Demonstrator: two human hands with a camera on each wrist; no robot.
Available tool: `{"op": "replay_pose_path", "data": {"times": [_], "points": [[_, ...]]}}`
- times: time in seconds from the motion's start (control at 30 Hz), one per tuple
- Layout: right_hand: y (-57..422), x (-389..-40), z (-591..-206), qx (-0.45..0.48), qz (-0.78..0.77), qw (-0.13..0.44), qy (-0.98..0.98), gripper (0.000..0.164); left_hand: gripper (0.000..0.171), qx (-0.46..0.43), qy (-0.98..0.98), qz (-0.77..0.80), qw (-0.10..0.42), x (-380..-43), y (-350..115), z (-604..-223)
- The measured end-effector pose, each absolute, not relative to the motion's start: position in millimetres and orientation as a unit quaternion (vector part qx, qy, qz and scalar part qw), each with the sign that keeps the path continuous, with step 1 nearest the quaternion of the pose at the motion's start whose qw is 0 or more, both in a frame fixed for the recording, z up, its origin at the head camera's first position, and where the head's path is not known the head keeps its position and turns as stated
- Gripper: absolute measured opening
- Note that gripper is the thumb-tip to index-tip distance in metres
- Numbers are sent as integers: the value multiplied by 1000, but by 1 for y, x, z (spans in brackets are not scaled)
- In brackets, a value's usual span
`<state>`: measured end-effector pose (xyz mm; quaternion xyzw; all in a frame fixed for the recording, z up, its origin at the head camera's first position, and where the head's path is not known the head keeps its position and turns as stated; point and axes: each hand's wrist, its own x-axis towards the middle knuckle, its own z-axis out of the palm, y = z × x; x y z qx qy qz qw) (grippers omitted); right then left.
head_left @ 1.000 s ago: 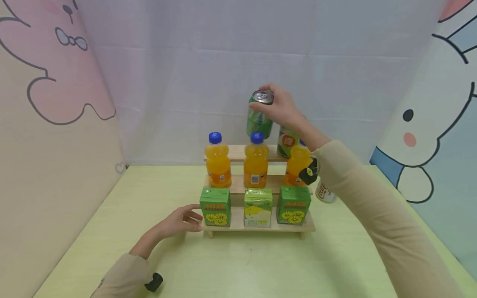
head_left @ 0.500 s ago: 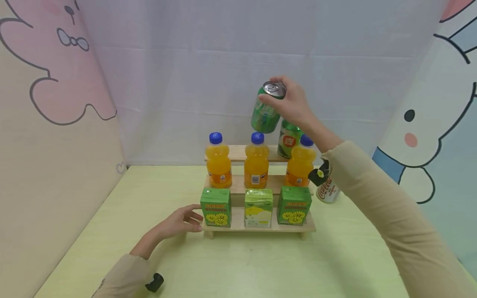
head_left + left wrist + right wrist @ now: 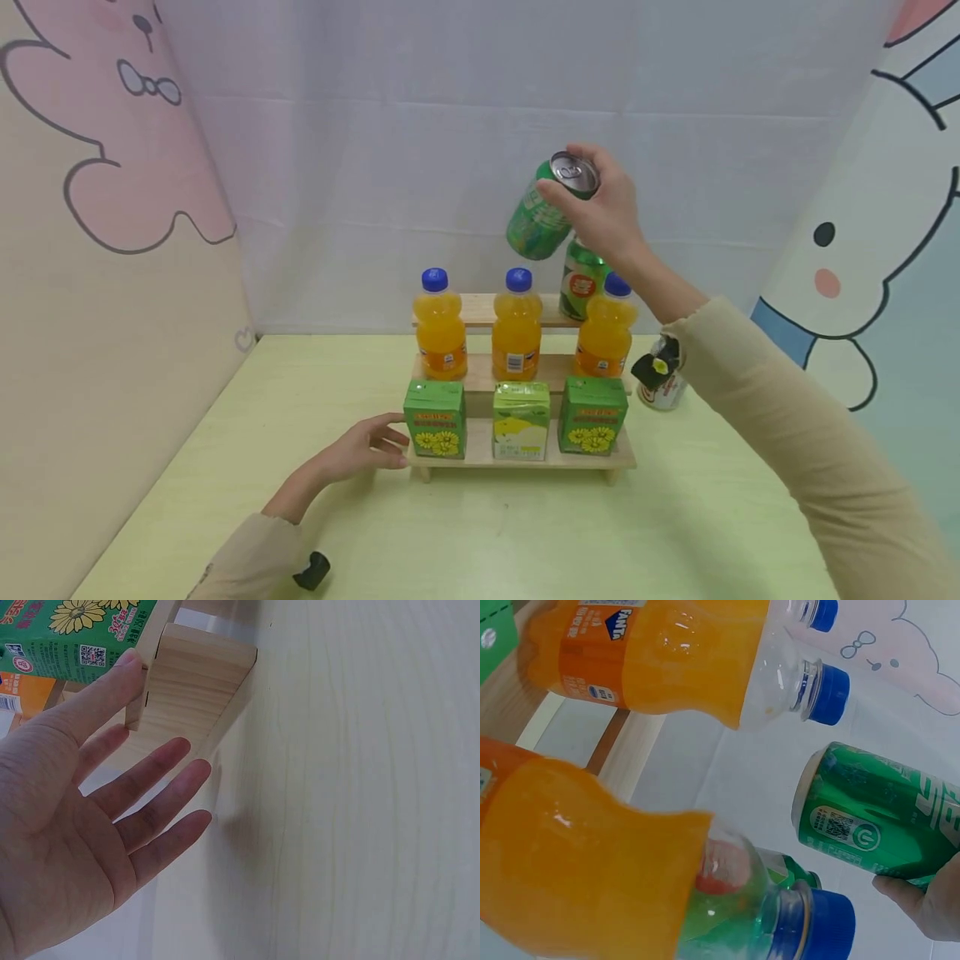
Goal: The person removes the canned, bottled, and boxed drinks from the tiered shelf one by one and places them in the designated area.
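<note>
My right hand (image 3: 607, 204) grips a green soda can (image 3: 538, 218) near its silver top, holding it tilted in the air above the back of a three-step wooden rack (image 3: 480, 310). In the right wrist view the can (image 3: 885, 814) shows its printed side, with part of the hand at the frame's edge. My left hand (image 3: 363, 446) rests at the rack's lower left end. In the left wrist view its fingers are spread and fairly straight, the thumb at the step's edge, beside a green drink carton (image 3: 82, 634).
Another green can (image 3: 579, 283) stands on the top step at right. Orange soda bottles (image 3: 441, 333) line the middle step. Cartons (image 3: 521, 425) stand along the lowest one. A white Coca-Cola can (image 3: 663, 393) is on the table right of the rack, partly hidden by a wrist camera.
My right hand has lifted the green soda can up and to the right, away from above the top step's middle, tilting it more. My left hand has stayed at the rack's end.
</note>
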<state>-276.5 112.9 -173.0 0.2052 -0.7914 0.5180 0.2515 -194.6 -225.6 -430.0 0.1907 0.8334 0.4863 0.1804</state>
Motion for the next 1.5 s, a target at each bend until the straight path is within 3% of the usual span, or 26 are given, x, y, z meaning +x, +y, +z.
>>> {"op": "replay_pose_path", "data": {"times": [0.23,0.6,1.5], "points": [[124,-273,-178,199,569,312,-734,51,69,196,827,496,178,-194,-224,-429],[139,-260,-180,178,623,353,-675,48,68,200,821,504,179,-193,-224,-430],[195,-236,-168,167,715,359,-576,34,70,199,828,492,179,-194,-222,-431]]}}
